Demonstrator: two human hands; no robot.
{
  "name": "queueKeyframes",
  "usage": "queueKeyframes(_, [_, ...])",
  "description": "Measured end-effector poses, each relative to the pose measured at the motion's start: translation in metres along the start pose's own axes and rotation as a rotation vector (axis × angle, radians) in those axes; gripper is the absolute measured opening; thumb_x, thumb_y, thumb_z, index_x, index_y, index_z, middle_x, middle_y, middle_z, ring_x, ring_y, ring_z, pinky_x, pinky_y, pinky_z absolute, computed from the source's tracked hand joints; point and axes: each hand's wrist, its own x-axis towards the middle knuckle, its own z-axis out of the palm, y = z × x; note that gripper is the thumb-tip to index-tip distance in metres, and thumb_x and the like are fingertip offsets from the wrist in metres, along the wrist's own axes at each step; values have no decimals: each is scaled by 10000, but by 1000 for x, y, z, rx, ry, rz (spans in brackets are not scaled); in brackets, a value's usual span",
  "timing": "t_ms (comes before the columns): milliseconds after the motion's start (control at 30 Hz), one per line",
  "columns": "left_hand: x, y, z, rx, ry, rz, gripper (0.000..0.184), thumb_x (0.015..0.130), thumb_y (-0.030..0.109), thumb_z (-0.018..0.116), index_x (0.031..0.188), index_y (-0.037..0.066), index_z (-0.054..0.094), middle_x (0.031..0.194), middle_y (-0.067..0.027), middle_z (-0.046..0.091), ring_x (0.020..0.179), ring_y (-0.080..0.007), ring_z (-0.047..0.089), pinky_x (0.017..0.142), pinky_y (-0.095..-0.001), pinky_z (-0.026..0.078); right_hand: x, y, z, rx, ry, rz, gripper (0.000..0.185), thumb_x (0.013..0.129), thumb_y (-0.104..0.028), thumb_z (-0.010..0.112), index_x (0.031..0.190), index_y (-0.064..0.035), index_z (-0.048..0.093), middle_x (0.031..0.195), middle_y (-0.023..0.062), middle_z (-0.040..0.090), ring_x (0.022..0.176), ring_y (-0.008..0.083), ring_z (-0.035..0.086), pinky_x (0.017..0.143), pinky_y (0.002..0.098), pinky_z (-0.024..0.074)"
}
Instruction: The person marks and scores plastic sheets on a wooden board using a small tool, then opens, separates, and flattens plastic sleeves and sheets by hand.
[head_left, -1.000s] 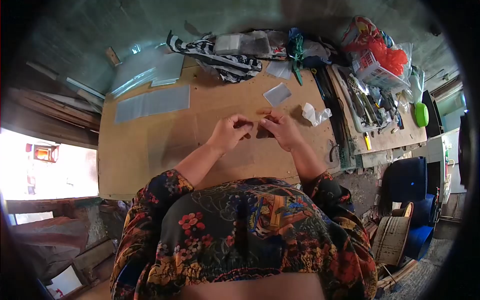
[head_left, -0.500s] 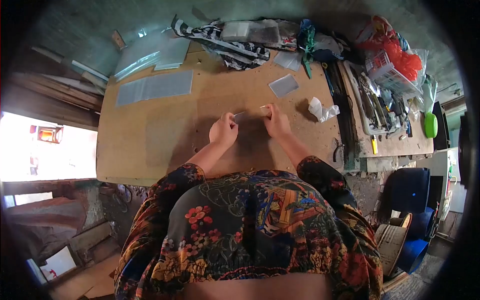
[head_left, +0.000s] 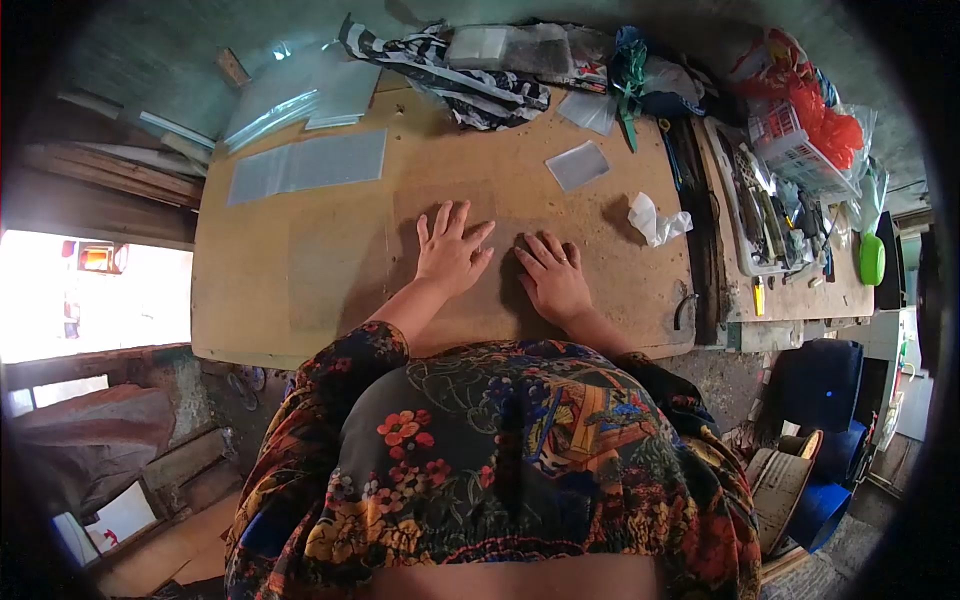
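the left hand (head_left: 450, 252) and right hand (head_left: 555, 278) are apart, both palm down at the wooden board (head_left: 340, 235), fingers fanned and pointing away from the body, the right's more bent. the small clear sheet (head_left: 578, 166) lies beyond the right hand; the crumpled white paper (head_left: 659, 221) sits to its right.

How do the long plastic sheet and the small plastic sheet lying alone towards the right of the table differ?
Size and shape: the long sheet is a wide strip; the small sheet is a much shorter rectangle.
Place: the long sheet lies on the left, just below larger plastic sheets; the small sheet lies farther right, nearer the crumpled white paper.
Shared: both are pale, see-through and flat on the table.
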Motion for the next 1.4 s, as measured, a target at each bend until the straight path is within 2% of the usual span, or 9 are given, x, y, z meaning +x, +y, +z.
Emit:
queueKeyframes(633, [-5,2,-14,-157,46,83,443,754,317,551,1177,199,492,1336,-86,299,1268,-301,197,989,-545,126,18,7,10,180,122,-36,119,703,-68,555,821,-71,574,921,39,551,933,260,491,831,398,366])
queueKeyframes(733, [1,3,-24,-258,165,249,325,748,253,580,1052,140,562,1175,-107,476,1137,-284,405,918,-471,304,27,2,-9,434,89,21,120,713,-36,533,829,-46,562,851,66,570,845,276,530,768,392,410])
queueKeyframes(800, [6,3,-23,-646,-10,53,173,760,226,586,847,77,600,892,-110,597,853,-277,560,709,-375,436,27,0,-18,615,-3,85,121,723,-22,524,839,-30,557,810,85,583,785,277,557,722,381,438])
queueKeyframes(900, [10,14,-24,-719,156,-17,172,784,206,577,744,40,589,703,-113,590,667,-290,568,569,-340,442,29,-3,-29,981,15,246,100,758,-33,528,852,0,540,734,120,593,654,248,580,618,343,464])
queueKeyframes(1000, [10,17,-30,-623,50,-146,186,805,222,572,783,40,603,705,-125,595,652,-266,578,584,-333,445,27,-6,-35,918,20,168,107,805,-82,548,854,13,543,719,110,595,614,157,570,571,289,457])
queueKeyframes(1067, [9,19,-30,-741,14,-163,206,813,234,569,793,34,610,681,-127,590,627,-228,578,578,-319,444,28,4,-26,1283,-144,589,134,840,-110,531,851,20,560,678,70,579,580,113,545,536,255,443])
queueKeyframes(1167, [9,19,-26,-940,-43,-194,245,822,258,569,808,19,619,642,-123,580,594,-158,565,565,-295,441,35,-3,-53,881,-283,598,164,865,-117,506,853,29,581,642,44,565,553,89,533,509,227,429])
queueKeyframes(1333, [13,16,-37,-1032,-145,-334,310,811,306,585,778,0,620,611,-101,569,577,-107,540,549,-284,436,28,13,-23,1125,-81,480,184,869,-119,496,867,39,590,651,54,585,533,102,536,491,232,424])
queueKeyframes(1400, [16,11,-47,-757,-235,-378,353,806,349,598,722,7,609,582,-36,543,555,-86,492,528,-263,410,31,12,-24,1122,-54,483,187,869,-117,493,874,42,590,666,60,596,534,104,539,488,235,425])
